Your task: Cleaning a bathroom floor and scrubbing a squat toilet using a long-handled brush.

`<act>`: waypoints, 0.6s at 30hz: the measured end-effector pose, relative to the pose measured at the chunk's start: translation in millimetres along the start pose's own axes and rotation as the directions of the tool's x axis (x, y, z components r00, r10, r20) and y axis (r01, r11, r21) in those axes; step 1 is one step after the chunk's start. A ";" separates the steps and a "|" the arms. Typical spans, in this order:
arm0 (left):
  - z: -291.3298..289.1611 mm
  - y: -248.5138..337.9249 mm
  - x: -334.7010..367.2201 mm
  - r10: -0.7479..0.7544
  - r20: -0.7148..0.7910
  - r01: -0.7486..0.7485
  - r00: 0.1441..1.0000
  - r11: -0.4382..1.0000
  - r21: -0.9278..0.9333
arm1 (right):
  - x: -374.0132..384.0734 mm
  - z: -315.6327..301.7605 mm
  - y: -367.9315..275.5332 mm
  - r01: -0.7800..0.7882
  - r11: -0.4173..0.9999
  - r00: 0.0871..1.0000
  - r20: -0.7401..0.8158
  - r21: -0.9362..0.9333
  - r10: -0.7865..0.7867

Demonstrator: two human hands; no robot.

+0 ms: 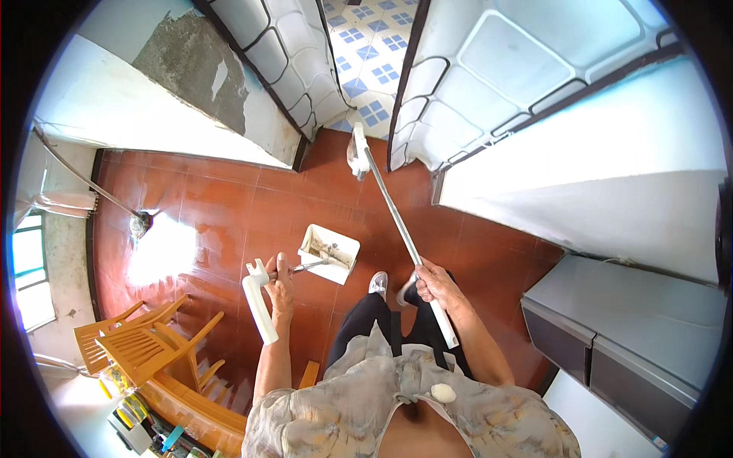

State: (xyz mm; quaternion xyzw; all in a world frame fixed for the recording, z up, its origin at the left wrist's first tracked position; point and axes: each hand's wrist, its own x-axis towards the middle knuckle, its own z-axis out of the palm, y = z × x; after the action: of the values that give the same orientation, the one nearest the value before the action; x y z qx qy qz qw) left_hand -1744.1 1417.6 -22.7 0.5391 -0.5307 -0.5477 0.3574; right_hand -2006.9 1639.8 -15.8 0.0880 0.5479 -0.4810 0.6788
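Dark grey matter is lying in a white dustpan [347, 250] at the center of a red tiled floor [286, 217], where a tilt could be spilling it, though whether it is loose dirt or staining is impossible to tell. The dustpan is sitting ahead and to the left of the person's shoes [379, 283], near enough that a careless step could be knocking it; whether it is touching the floor is unclear. The likeliest trouble is coming from the long reach of the broom [393, 205]: its white head is standing at the far doorway, well apart from the dustpan, and a wide swing could be catching the door frame or scattering dirt onto the patterned tiles [374, 72] beyond. The left hand [281, 288] is extending forward, its fingers curling around the dustpan's handle near the bent white grip, which is pointing back toward the body. The right hand [437, 288], elbow bending outward, is gripping the broom low on its pole, fingers wrapping closed, the white end projecting toward the thigh.
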 end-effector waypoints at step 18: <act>215.5 105.5 171.7 -0.028 0.185 -0.008 0.982 0.981 0.194 | 106.2 36.0 -235.7 0.080 0.997 0.993 -0.086 0.008 -0.079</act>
State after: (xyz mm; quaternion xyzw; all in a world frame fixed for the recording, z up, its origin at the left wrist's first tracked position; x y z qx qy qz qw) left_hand -2000.3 1275.3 11.9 0.5203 -0.6101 -0.5432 0.2490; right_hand -2166.5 1434.5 6.1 0.0904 0.5766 -0.5068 0.6344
